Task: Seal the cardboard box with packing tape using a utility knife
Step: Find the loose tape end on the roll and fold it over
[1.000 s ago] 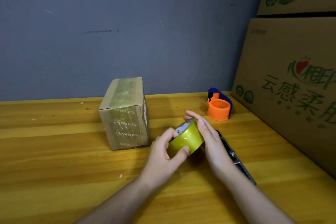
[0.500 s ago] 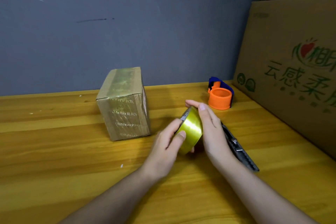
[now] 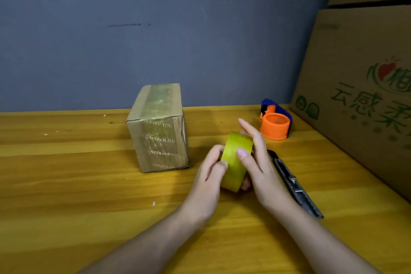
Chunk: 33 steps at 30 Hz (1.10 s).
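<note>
Holding tape roll (image 3: 236, 160) upright on edge over table (image 3: 66, 184), left hand (image 3: 209, 182) and right hand (image 3: 259, 169) both clamped on it. Sitting just left: box (image 3: 158, 128). Lying right of right hand: knife (image 3: 293, 182).

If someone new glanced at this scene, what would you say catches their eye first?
Probably the yellow tape roll at the centre, held on edge between the left hand and the right hand above the wooden table. Next, the small cardboard box standing to its left, and the orange tape dispenser behind, with the utility knife lying at right.
</note>
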{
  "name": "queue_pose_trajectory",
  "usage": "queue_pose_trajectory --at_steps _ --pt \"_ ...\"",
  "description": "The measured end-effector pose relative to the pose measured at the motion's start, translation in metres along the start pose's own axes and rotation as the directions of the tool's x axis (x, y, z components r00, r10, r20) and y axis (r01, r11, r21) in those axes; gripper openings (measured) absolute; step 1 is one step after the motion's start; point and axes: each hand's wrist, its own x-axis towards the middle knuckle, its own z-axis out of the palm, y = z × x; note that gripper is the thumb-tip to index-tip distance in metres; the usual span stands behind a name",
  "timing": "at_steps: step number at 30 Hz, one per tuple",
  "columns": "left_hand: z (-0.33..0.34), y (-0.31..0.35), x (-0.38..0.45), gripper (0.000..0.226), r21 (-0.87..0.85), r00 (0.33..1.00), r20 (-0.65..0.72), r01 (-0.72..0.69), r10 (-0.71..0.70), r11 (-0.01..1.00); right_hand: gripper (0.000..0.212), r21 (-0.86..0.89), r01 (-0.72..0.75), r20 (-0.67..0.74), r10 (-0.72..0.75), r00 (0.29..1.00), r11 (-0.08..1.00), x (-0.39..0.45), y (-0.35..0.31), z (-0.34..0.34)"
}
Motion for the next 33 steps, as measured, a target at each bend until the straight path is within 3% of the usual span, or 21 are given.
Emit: queue_pose_trajectory --at_steps 4,18,27,33 --pt "-0.001 0.006 0.003 0.03 -0.105 0.998 -0.018 0.056 -0.058 0.993 0.061 0.05 -0.043 0.033 0.042 0.999 0.998 -0.002 0.0 0.004" --pt "-0.001 0.004 0.002 0.031 -0.088 1.0 -0.014 0.018 -0.019 0.996 0.059 -0.033 -0.07 -0.078 0.068 0.995 0.997 -0.004 -0.004 0.009" --pt "-0.003 -0.005 0.0 0.043 0.045 1.0 0.008 -0.016 0.015 0.999 0.078 0.158 -0.158 0.169 0.131 0.977 0.975 -0.004 -0.015 0.002" --pt "0.0 -0.006 -0.002 0.053 0.005 1.0 0.028 -0.006 0.006 1.0 0.086 0.149 -0.173 0.211 0.139 0.967 0.974 -0.007 -0.02 0.003"
